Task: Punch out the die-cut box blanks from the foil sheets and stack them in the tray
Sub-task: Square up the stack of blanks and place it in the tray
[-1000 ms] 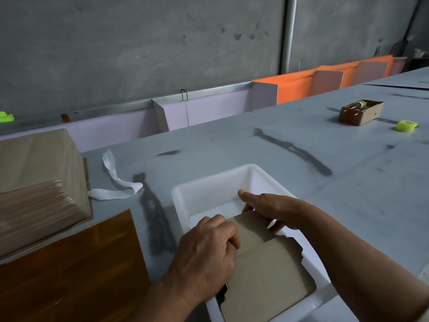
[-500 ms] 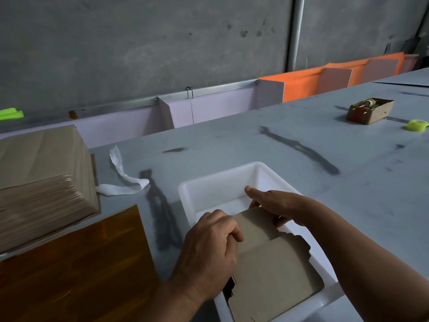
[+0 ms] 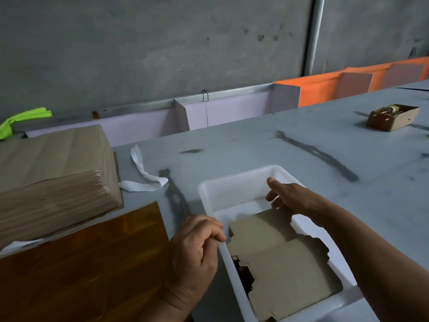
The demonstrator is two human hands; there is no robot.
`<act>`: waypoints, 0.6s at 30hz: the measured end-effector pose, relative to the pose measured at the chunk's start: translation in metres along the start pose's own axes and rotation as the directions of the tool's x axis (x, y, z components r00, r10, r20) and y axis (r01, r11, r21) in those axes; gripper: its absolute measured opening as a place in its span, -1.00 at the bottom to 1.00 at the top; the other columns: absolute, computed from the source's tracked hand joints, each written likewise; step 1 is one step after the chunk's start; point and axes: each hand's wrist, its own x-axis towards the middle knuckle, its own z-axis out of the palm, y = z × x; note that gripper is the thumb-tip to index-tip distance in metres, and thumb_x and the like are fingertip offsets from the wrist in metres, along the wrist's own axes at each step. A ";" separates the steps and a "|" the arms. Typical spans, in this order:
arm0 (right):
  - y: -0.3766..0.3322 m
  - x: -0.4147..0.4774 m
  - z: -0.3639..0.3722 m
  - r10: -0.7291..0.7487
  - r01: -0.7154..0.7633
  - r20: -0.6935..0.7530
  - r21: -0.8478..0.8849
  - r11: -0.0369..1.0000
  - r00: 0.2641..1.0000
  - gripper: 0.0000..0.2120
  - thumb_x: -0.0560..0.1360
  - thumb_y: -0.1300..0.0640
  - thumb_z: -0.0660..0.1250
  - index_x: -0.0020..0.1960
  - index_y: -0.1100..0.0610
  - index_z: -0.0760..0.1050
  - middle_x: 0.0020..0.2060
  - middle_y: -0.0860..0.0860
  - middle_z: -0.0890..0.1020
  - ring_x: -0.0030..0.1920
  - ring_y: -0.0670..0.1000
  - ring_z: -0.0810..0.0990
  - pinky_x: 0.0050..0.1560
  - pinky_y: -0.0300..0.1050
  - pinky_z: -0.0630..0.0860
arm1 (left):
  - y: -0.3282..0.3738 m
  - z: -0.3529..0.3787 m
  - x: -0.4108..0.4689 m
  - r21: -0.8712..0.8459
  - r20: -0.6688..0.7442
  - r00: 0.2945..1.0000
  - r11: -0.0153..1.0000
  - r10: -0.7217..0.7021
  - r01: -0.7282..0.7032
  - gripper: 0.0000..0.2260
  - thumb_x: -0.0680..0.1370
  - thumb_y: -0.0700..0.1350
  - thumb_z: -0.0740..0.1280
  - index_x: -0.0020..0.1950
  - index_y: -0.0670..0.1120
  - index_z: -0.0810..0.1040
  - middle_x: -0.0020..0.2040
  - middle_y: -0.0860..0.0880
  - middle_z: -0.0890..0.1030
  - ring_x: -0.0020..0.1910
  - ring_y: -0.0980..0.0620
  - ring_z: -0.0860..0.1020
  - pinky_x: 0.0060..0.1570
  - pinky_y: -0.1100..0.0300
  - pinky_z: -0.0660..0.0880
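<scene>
The brown card blank (image 3: 278, 259) lies in the white plastic tray (image 3: 234, 180), left grip (image 3: 197, 249) curled empty, right grip (image 3: 290, 197) spread, so fetching from the brown sheet stack (image 3: 53, 182) seems next.

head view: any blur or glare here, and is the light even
Head view: dim, soft light, the white tray brightest; head view, left: the cardboard stack has its layered edge smeared by blur; head view, lower left: a dull sheen on the orange-brown foil sheet; head view, top right: the wall pipe leans, wide-angle distortion.
</scene>
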 end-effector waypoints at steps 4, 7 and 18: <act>-0.001 -0.002 -0.003 -0.063 0.072 -0.097 0.090 0.993 0.993 -0.47 0.65 -0.22 0.03 0.01 0.12 0.63 -0.03 0.10 0.67 0.05 0.15 0.62 0.20 0.07 0.53 | -0.019 -0.022 -0.017 0.082 0.015 0.997 0.994 -0.080 0.079 -0.77 0.42 -0.42 0.25 -0.32 -0.15 0.56 -0.21 0.02 0.60 -0.14 0.14 0.57 -0.20 0.21 0.52; -0.005 -0.005 -0.009 -0.119 0.151 -0.214 0.141 0.978 0.970 -0.53 0.66 -0.16 0.08 -0.04 0.11 0.65 -0.08 0.07 0.70 0.03 0.12 0.63 0.22 0.10 0.54 | -0.032 -0.046 -0.031 0.152 0.063 0.978 0.971 -0.198 0.187 -0.69 0.39 -0.54 0.34 -0.29 -0.12 0.57 -0.21 0.04 0.59 -0.15 0.08 0.58 -0.21 0.17 0.50; -0.069 -0.040 -0.021 -0.222 0.269 -0.351 0.089 0.959 0.910 -0.70 0.60 0.03 0.26 -0.17 0.14 0.65 -0.23 0.05 0.71 -0.02 0.15 0.68 0.07 0.04 0.61 | -0.085 -0.128 -0.065 0.445 0.077 0.724 0.674 -0.685 0.590 -0.74 0.59 -0.21 0.32 -0.12 0.18 0.47 0.02 0.21 0.47 -0.06 0.24 0.43 -0.19 0.39 0.31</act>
